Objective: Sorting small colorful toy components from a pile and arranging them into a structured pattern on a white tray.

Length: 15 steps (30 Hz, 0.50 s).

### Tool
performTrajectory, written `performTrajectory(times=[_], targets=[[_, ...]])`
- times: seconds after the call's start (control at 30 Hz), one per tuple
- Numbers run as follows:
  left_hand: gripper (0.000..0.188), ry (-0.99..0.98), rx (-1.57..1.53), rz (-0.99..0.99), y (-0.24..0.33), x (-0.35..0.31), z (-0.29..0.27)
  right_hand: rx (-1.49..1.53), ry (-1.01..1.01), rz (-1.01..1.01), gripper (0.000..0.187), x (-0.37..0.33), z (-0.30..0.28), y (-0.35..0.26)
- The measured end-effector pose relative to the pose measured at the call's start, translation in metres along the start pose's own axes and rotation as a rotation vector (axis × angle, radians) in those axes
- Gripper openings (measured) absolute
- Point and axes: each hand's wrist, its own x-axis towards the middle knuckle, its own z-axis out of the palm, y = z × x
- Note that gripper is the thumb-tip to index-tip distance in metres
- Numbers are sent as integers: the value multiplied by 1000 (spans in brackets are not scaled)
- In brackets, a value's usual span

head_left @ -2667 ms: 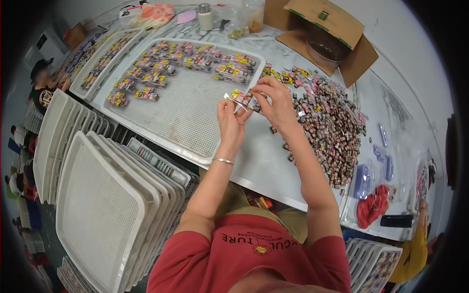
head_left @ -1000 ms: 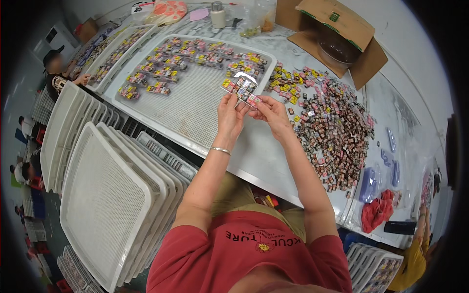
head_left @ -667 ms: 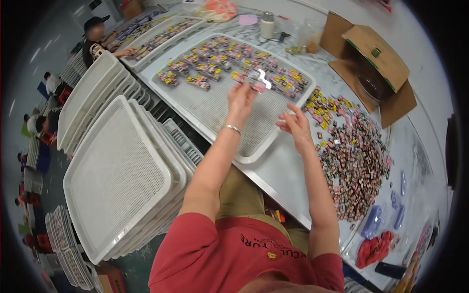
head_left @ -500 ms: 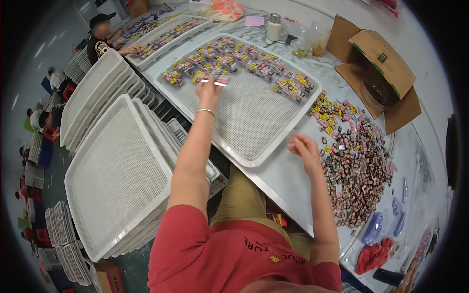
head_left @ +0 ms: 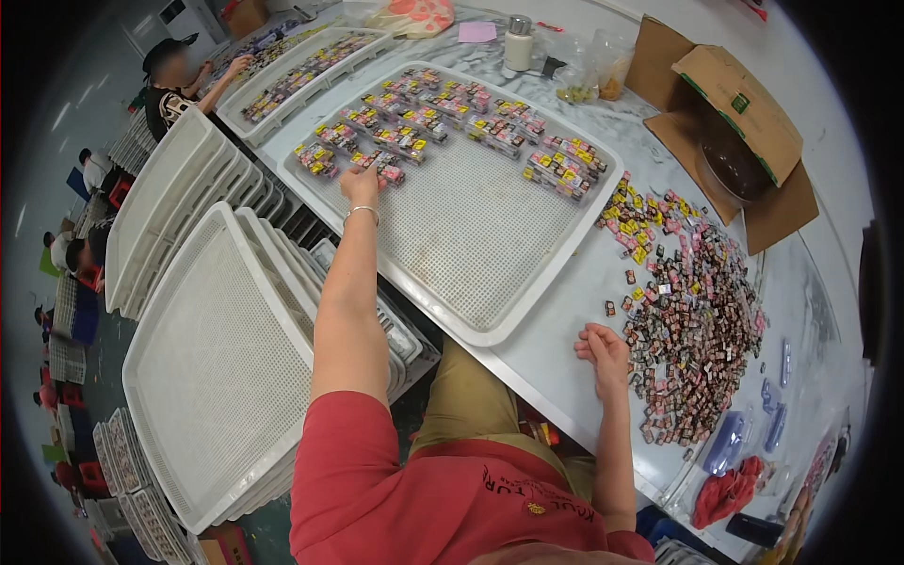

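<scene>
My left hand (head_left: 361, 185) reaches into a white perforated tray (head_left: 471, 254). Its fingers are closed on the near end of a clear pack of small pink, yellow and dark pieces (head_left: 384, 171), which lies on the tray floor. Several similar packs (head_left: 398, 143) stand in rows across the tray's far half. My right hand (head_left: 605, 358) hovers low over the marble-patterned table, its fingers loosely bent and slightly apart, with nothing visible in them. Beside it spreads a big heap of small dark and pink pieces (head_left: 692, 348), with yellow ones at the far end.
Stacked white trays (head_left: 221, 367) stand to my left. Behind the work tray is another filled tray (head_left: 301, 80), with a person (head_left: 174, 85) beside it. An open cardboard box (head_left: 744, 122), a white bottle (head_left: 518, 45), and a red cloth (head_left: 725, 494) are on the table.
My left hand has moved left and nearer to me, and the pack is now down in front of the other packs. My right hand has dropped nearer, away from the tray's rim.
</scene>
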Motion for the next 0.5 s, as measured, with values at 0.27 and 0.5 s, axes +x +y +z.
performTrajectory(times=[0.27,0.5], targets=[[38,433,523,457,0,-23,-7,-120,23,-96,24,-6,5,9],[25,-348,71,446,-20,-106,89,-191,65,-179,25,-9,1,6]])
